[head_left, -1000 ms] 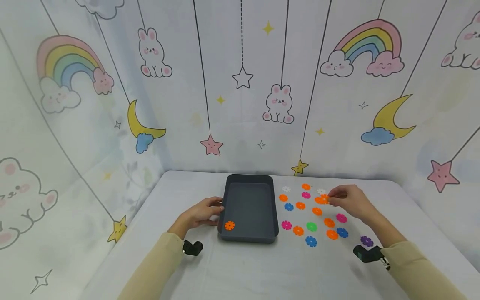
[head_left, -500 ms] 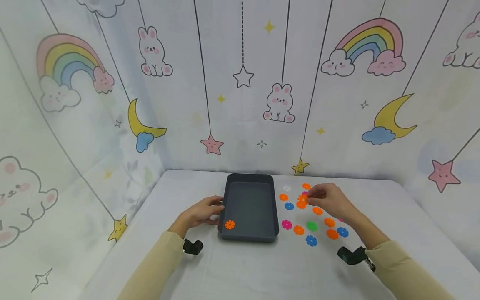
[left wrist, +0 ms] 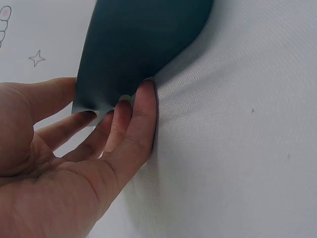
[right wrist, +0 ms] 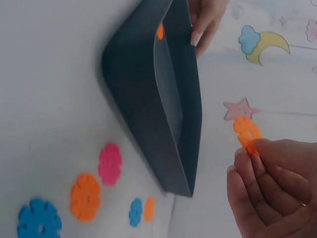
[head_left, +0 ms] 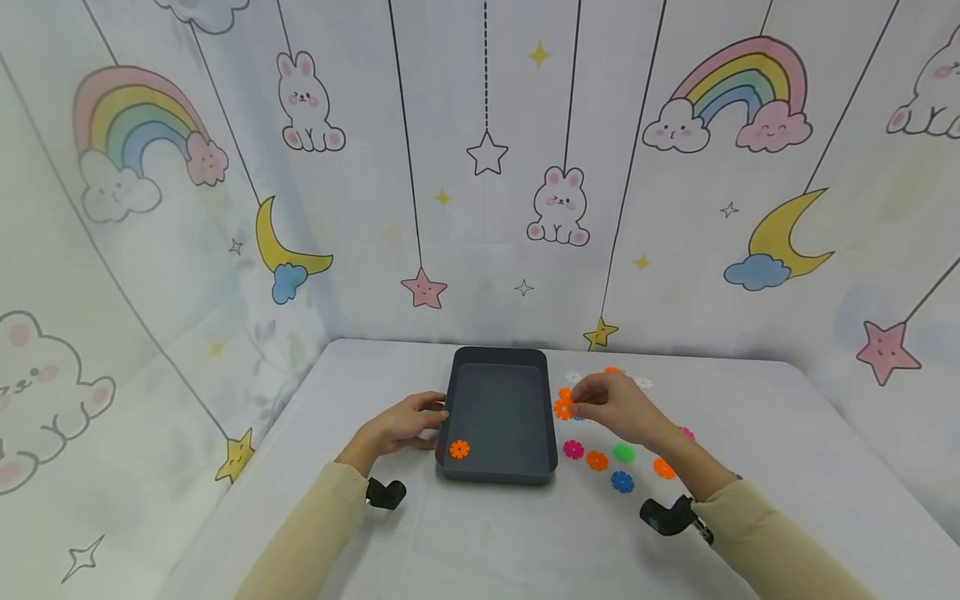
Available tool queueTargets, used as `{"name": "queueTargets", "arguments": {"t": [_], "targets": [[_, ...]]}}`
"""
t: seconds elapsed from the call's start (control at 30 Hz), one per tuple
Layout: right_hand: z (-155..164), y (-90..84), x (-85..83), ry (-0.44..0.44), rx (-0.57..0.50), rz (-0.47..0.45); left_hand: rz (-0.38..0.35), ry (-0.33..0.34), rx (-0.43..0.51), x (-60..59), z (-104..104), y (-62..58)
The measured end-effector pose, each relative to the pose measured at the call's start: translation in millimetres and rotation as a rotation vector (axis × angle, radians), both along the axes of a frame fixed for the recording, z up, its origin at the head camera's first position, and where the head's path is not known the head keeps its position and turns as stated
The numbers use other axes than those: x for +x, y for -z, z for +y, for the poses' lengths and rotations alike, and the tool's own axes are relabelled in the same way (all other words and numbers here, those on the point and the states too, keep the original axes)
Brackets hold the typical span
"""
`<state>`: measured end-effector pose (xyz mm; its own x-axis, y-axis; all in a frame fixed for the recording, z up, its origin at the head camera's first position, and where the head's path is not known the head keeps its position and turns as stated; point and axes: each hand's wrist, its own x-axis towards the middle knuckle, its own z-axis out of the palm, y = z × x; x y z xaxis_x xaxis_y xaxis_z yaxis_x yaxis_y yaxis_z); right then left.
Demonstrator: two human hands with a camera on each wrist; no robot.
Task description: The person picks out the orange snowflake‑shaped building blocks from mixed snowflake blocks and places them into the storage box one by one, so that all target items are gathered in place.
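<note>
The right hand [head_left: 618,406] is pinching an orange disc [head_left: 562,408] between thumb and fingertips, its grip narrow and catching only the disc's edge. In the head view the disc is hanging at the 3 o'clock side of the tray [head_left: 551,467], outside the rim and apparently off the surface [head_left: 465,542]. The left hand [head_left: 401,422] is holding the tray's wall at 9 o'clock, its grip closing around the rim.

With so little of the disc being held, a slight twist could be letting it slip; a low pass could be knocking its free edge against the 3 o'clock wall and dropping it among the loose discs. Uneven pressure from the left hand could be shifting the tray. Another orange disc [head_left: 460,449] is lying inside at 7 o'clock, so the two could be ending up overlapped.

The right hand and forearm are covering part of the surface from 2 to 4 o'clock, and any discs beneath are going unseen. A blue disc [right wrist: 135,212] is showing better in the right wrist view; from the head it is mostly hiding behind the held one. The left wrist view is cutting off most of the tray, and the disc's height over the rim is staying unclear.
</note>
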<state>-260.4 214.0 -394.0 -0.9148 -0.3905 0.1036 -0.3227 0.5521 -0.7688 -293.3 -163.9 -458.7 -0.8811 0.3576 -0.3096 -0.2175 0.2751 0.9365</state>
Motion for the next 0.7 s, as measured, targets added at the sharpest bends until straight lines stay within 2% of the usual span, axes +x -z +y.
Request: {"name": "queueTargets", "arguments": {"t": [0.47,0.7], "targets": [[-52,23.6,-6.1,-0.068,0.026,0.023,-0.003,-0.01,0.005,-1.6,1,1.4],[-78,30.2,-7.0,-0.071,0.038,0.059,-0.009,0.003,0.001,-1.0,0,0.1]]}}
